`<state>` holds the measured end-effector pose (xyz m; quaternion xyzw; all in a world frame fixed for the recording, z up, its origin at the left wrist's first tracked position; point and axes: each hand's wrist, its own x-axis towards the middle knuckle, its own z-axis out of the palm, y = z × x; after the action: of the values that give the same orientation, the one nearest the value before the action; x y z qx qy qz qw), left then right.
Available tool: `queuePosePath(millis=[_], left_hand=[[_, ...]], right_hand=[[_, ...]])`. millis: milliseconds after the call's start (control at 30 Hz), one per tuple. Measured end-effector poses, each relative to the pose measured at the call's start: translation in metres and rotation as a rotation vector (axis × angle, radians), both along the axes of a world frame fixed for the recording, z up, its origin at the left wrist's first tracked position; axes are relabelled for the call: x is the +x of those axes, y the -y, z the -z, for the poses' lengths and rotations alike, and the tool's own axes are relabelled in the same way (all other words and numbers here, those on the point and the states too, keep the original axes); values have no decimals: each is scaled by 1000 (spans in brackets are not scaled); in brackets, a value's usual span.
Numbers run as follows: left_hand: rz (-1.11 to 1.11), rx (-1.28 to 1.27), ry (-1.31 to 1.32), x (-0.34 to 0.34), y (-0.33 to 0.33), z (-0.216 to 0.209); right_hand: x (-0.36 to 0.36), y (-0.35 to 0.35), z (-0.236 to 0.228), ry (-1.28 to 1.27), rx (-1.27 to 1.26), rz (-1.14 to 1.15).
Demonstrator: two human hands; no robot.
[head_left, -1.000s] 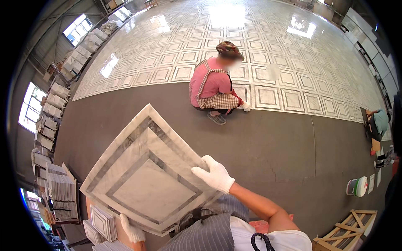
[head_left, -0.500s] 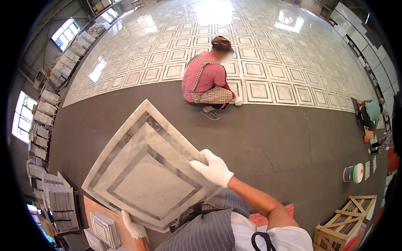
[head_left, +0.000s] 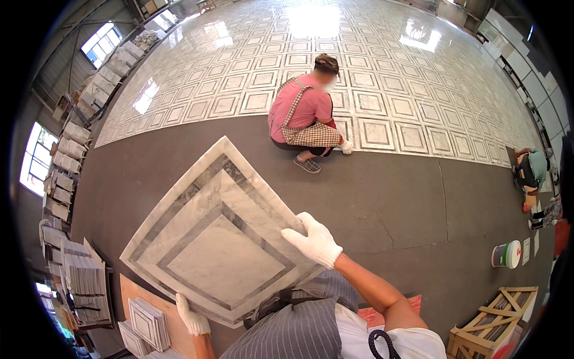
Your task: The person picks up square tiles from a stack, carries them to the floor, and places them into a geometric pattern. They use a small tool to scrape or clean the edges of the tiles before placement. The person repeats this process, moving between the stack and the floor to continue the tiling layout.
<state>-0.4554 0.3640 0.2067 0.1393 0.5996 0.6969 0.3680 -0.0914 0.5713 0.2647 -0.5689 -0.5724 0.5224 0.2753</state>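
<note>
Large marble tile carried flat in both gloved hands

Nearest, the left hand (head_left: pixel 192 315) grips the lower edge of the square grey-banded marble tile (head_left: pixel 218 239), fingers curled under it; the right hand (head_left: pixel 315 240) lies with fingers together over the tile's right corner, thumb hidden. The tile hangs tilted in front of the striped apron (head_left: pixel 299 326), above the grey floor (head_left: pixel 388 197). Carrying it well probably means keeping both grips at opposite edges and the slab level. Beyond, a crouching person (head_left: pixel 302 119) works at the edge of the laid patterned tiles (head_left: pixel 359 54). Compared with a second ago, the tile sits higher and more central, and the crouching person appears nearer.
</note>
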Motion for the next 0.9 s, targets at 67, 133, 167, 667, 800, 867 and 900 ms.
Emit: queuePosePath(millis=[67,133,167,667,800,867,900], left_hand=[[-2,-4,3,0,1,0],[-2,-12,8,-1,4,0],[-2,-15,10,-1,6,0],[-1,-16,9,-18,17,12],[-15,-30,-2,-12,19,5],[-4,-16,-4,-14,23,7],[-7,-18,-2,-15,23,8]], right_hand=[[0,2,1,4,12,0],[-1,8,3,0,9,7],[-2,11,3,-2,8,11],[-9,26,1,33,3,10],[-11,29,3,24,20,2],[-12,32,3,25,15,-1],[-12,32,2,25,17,-2]])
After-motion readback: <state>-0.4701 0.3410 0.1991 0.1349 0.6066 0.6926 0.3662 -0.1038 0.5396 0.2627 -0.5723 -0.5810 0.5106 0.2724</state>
